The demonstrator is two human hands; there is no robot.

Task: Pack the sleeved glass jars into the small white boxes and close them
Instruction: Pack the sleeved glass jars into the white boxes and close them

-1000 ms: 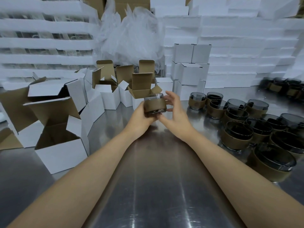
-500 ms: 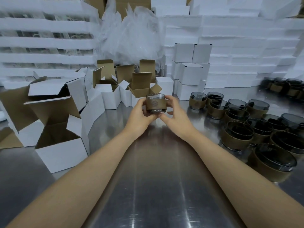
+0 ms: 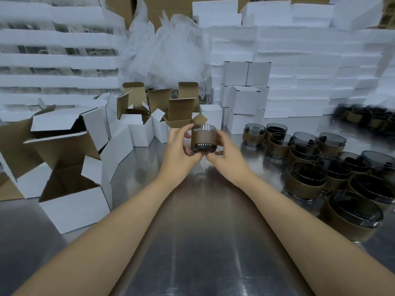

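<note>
Left hand (image 3: pixel 178 149) and right hand (image 3: pixel 227 153), arms extended, grip one jar (image 3: pixel 203 138) between curled fingers above the bench (image 3: pixel 203 231), before an open box (image 3: pixel 181 116). Smoky glass cylinder, brown sleeve; reflective steel surface.

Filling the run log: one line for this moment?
phase: sleeved jar not yet boxed | left hand: holds jar | right hand: holds jar | open box: behind jar, lid up

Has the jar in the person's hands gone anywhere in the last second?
No. The jar stays in front of the open box, gripped by the left hand and right hand; it has only been turned, so the sleeve's mark no longer shows.
</note>
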